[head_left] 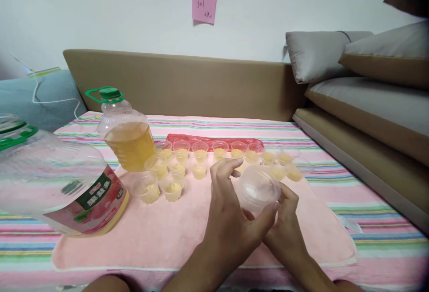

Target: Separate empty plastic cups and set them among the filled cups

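Holding: both your hands meet on a stack of clear plastic cups (259,189), above the pink towel (187,234).
Left hand (231,211): closed on the near-left side of the stack, thumb across its base, fingers curled over the rim.
Right hand (286,220): gripping the stack's right side from below, fingertips on the wall.
Cup stack: tilted, mouth facing you; it may be several cups nested, though blur hides the count.
Filled cups (174,167): small clear cups of yellow liquid standing in rows at the towel's far edge.
Upright bottle (125,135): green-capped, about half full of yellow oil, at the towel's far-left corner, touching the cups.
Tilted bottle (56,185): large, almost empty, lying over the towel's left edge.
Red strip (214,141): just beyond the towel, behind the cup rows.
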`<state>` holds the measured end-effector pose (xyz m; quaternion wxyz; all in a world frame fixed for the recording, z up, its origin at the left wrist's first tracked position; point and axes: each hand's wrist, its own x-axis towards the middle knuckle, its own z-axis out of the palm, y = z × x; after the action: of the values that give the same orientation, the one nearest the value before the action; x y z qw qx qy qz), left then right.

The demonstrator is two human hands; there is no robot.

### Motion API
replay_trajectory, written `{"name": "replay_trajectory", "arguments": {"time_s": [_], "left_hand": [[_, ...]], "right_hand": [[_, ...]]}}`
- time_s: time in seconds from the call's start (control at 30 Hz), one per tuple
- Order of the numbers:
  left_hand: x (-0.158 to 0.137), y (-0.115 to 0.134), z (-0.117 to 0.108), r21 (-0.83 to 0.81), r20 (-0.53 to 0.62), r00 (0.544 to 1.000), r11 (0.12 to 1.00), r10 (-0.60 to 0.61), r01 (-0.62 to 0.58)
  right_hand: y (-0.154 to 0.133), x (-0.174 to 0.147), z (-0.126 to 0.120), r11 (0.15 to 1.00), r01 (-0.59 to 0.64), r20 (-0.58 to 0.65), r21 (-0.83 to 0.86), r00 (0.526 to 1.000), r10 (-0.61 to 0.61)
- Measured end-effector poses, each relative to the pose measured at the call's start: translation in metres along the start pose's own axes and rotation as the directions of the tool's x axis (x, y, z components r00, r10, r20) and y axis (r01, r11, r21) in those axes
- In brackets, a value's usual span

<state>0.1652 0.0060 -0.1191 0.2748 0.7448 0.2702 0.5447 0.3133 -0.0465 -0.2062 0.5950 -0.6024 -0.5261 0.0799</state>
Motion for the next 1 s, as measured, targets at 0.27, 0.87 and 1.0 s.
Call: {"name": "replay_trajectory", "arguments": {"time_s": [0.27,0.87,1.0], "left_hand": [[-0.0014,-0.0047,0.0007,0.04,-0.017,0.999,0.998,0.04,-0.039],[-0.0004,-0.0083,0.0016,0.149,-0.082,0.982,0.976,0.171,-0.157],[0.0002,-0.0068,-0.0006,0.154,-0.081,0.985,0.978,0.152,-0.139]], "right_hand": [[0.0019,0.0027,0.0011,1.0,-0.003,-0.011,-0.003,1.0,0.003],[0.004,-0.0009,0.0005,0.996,0.01,-0.015,-0.092,1.0,-0.012],[0.0061,-0.0031,0.001,0.995,-0.046,-0.007,-0.091,0.999,0.046]]}}
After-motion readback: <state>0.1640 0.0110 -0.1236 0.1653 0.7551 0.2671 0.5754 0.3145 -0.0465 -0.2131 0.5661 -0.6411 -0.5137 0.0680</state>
